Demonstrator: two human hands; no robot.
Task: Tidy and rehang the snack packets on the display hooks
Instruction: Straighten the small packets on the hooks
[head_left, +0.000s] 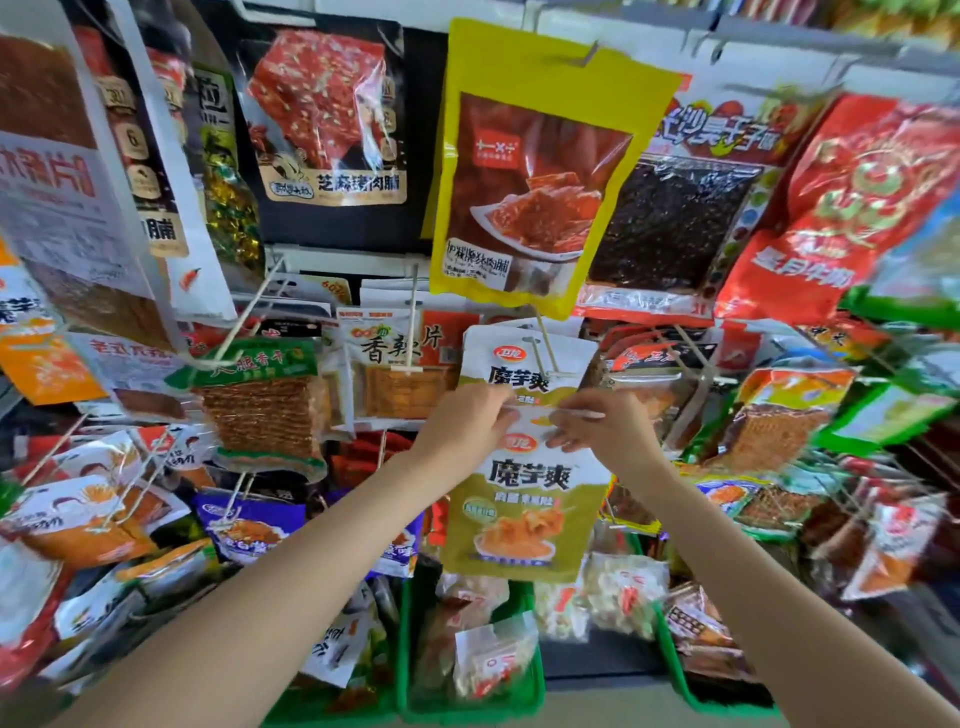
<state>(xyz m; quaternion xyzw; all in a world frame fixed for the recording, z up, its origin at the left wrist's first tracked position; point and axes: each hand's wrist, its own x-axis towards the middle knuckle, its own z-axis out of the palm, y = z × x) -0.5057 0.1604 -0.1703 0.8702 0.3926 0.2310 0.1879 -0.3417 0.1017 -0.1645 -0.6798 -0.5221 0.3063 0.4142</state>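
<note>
Olive-and-white packet (524, 499) is off the hook, held up in front of the rack by its top edge: left hand (467, 426) pinches the top-left corner, right hand (605, 428) pinches the top-right, fingers (566, 410) of both curled onto the header strip. It sits just below the hook (545, 348) where a matching packet (519, 364) already hangs, so I'd judge this one mid-rehang, hole not yet over the wire. Can't tell whether the punch hole is lined up; the header is hidden by the hands. Rest of the job looks far from done: many packets on the neighbouring hooks hang skewed, and loose packets lie piled in the green bins (415, 649) below. In the way: the hook tip points out towards us and the hanging twin covers most of the wire, so the packet has to come up and over the tip. The big yellow packet (540, 171) above hangs down close to that hook and crowds the space for lifting. Side hooks with brown snack packs (270, 410) stand near, left.
</note>
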